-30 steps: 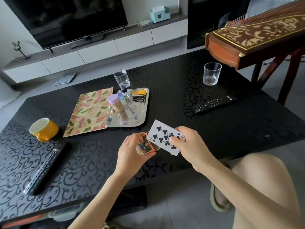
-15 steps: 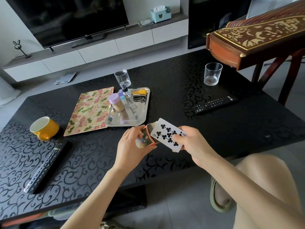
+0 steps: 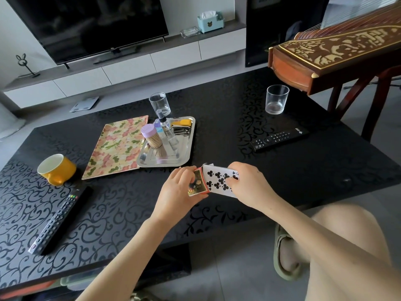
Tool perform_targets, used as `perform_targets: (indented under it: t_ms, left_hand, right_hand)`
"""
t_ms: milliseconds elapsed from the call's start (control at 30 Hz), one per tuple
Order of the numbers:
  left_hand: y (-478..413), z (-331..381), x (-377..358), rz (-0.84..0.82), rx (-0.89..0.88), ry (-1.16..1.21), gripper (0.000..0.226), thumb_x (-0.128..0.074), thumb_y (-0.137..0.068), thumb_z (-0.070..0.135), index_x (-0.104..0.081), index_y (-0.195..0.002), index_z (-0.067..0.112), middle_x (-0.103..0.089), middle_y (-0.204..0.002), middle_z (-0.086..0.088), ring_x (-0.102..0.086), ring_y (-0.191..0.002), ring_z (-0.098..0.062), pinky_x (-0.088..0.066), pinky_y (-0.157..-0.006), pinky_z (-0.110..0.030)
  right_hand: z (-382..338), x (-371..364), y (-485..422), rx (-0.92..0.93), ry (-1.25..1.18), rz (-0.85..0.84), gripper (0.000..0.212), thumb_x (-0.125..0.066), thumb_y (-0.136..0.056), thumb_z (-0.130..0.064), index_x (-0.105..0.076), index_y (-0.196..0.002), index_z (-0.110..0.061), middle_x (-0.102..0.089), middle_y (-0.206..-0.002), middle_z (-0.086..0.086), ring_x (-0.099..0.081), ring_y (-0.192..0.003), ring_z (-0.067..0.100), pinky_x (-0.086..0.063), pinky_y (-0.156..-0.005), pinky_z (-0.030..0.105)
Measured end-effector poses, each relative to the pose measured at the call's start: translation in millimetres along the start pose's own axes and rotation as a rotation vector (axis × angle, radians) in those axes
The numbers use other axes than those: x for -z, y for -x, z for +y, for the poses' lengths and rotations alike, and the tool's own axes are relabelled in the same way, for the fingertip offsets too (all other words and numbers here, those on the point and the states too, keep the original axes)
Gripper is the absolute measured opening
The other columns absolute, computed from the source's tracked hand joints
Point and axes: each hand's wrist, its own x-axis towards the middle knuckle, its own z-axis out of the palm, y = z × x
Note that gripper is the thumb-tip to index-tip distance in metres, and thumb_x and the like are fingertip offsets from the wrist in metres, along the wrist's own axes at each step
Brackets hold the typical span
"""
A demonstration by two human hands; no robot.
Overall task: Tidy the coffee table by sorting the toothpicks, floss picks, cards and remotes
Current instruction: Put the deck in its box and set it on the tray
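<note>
Left hand [image 3: 175, 192]: fingers curled round the card box [image 3: 197, 184], held over the middle of the coffee table's [image 3: 238, 109] near edge.
Right hand [image 3: 249, 185]: pinches the cards [image 3: 218, 181], thumb on the top face, which shows clubs.
Cards: left end of the stack meets the box's open end; how far it is inside cannot be told.
Steel tray [image 3: 188, 144]: centre of the table, just beyond the hands.
Toothpick jar [image 3: 152, 137]: purple lid, tilted, inside the steel tray beside a spray bottle [image 3: 167, 131].
Right remote [image 3: 280, 139]: flat, toward the right edge.
Left remote [image 3: 60, 220]: flat, near the near-left corner.
Floral tray [image 3: 117, 148]: touching the steel tray's left side.
Yellow mug [image 3: 56, 169]: near the left edge, between the floral tray and the left remote.
Glasses: one [image 3: 159, 104] just behind the steel tray, one [image 3: 276, 98] toward the far-right corner.
</note>
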Motion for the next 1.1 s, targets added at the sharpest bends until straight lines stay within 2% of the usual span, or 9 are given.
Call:
perform_targets:
  t_ms: [133, 233, 400, 467, 667, 767, 867, 1033, 1100]
  left_hand:
    - [-1.3, 0.1, -2.4, -0.013, -0.007, -0.013, 0.050, -0.090, -0.053, 0.024, -0.052, -0.080, 0.006, -0.067, -0.101, -0.008, -0.063, -0.093, -0.028, -0.044, -0.075, -0.024]
    - [-1.3, -0.4, -1.7, -0.016, -0.035, -0.011, 0.052, -0.091, -0.053, 0.024, -0.052, -0.083, 0.008, -0.066, -0.102, -0.007, -0.063, -0.093, -0.027, -0.044, -0.076, -0.023]
    - [-0.7, 0.7, 0.5, -0.020, -0.076, -0.006, 0.081, -0.088, -0.058, 0.030, -0.041, -0.123, 0.019, -0.061, -0.108, -0.004, -0.052, -0.101, -0.020, -0.047, -0.085, -0.027]
    - [-1.9, 1.2, 1.1, -0.036, -0.092, -0.026, 0.087, -0.087, -0.059, 0.031, -0.038, -0.129, 0.018, -0.060, -0.107, -0.006, -0.051, -0.100, -0.019, -0.048, -0.085, -0.028]
    - [-9.4, 2.7, 4.4, -0.085, -0.101, -0.037, 0.080, -0.085, -0.064, 0.029, -0.040, -0.130, 0.021, -0.058, -0.105, -0.006, -0.057, -0.094, -0.026, -0.053, -0.073, -0.033]
    - [-14.1, 3.6, 5.4, -0.096, -0.091, -0.042, 0.075, -0.083, -0.066, 0.030, -0.046, -0.130, 0.015, -0.058, -0.106, -0.006, -0.056, -0.096, -0.025, -0.054, -0.074, -0.034]
    - [-15.4, 7.3, 5.9, -0.075, -0.110, -0.073, 0.078, -0.085, -0.063, 0.030, -0.049, -0.129, 0.009, -0.061, -0.107, -0.006, -0.051, -0.098, -0.020, -0.054, -0.074, -0.033]
    - [-26.1, 19.3, 3.7, -0.021, -0.084, -0.135, 0.081, -0.090, -0.054, 0.028, -0.056, -0.122, -0.002, -0.066, -0.102, -0.010, -0.064, -0.091, -0.028, -0.055, -0.076, -0.034]
    - [-28.2, 19.1, 2.8, -0.015, -0.041, -0.100, 0.078, -0.088, -0.057, 0.027, -0.057, -0.122, -0.002, -0.065, -0.105, -0.010, -0.062, -0.096, -0.029, -0.053, -0.081, -0.035]
  right_hand:
    - [-2.6, 10.0, -7.1, -0.017, 0.032, -0.097, 0.014, -0.047, -0.090, -0.008, -0.056, -0.098, -0.001, -0.056, -0.086, 0.006, -0.048, -0.069, 0.018, -0.032, -0.049, 0.022]
    - [-3.0, 15.4, -13.7, -0.052, 0.003, -0.179, 0.006, -0.049, -0.086, -0.004, -0.054, -0.086, 0.000, -0.056, -0.083, 0.009, -0.050, -0.068, 0.020, -0.032, -0.052, 0.026]
    - [-8.3, 26.0, -21.1, -0.062, -0.030, -0.271, 0.023, -0.047, -0.080, 0.003, -0.037, -0.065, -0.010, -0.041, -0.061, 0.004, -0.033, -0.047, 0.013, -0.021, -0.043, 0.024]
    - [-12.0, 30.9, -24.6, -0.058, -0.015, -0.318, 0.023, -0.047, -0.080, 0.005, -0.039, -0.065, -0.009, -0.042, -0.058, 0.003, -0.035, -0.045, 0.013, -0.023, -0.041, 0.022]
    - [-20.7, 40.5, -37.1, -0.079, 0.004, -0.392, 0.020, -0.046, -0.084, 0.007, -0.049, -0.069, -0.007, -0.058, -0.072, 0.011, -0.055, -0.060, 0.019, -0.041, -0.045, 0.023]
    - [-24.9, 46.3, -43.9, -0.094, -0.003, -0.446, 0.013, -0.046, -0.086, 0.007, -0.058, -0.085, 0.002, -0.065, -0.087, 0.018, -0.064, -0.072, 0.024, -0.054, -0.056, 0.031]
    - [-29.4, 50.6, -50.7, -0.114, 0.015, -0.485, 0.016, -0.047, -0.086, 0.007, -0.059, -0.097, 0.007, -0.066, -0.096, 0.021, -0.066, -0.081, 0.029, -0.057, -0.064, 0.035]
    - [-41.2, 33.8, -48.9, -0.049, 0.093, -0.374, 0.016, -0.047, -0.084, 0.003, -0.052, -0.071, -0.005, -0.054, -0.070, 0.013, -0.057, -0.068, 0.028, -0.045, -0.051, 0.031]
    - [-37.9, 28.2, -49.0, -0.017, 0.044, -0.323, 0.017, -0.048, -0.085, 0.001, -0.052, -0.070, -0.006, -0.056, -0.071, 0.012, -0.060, -0.068, 0.028, -0.050, -0.054, 0.034]
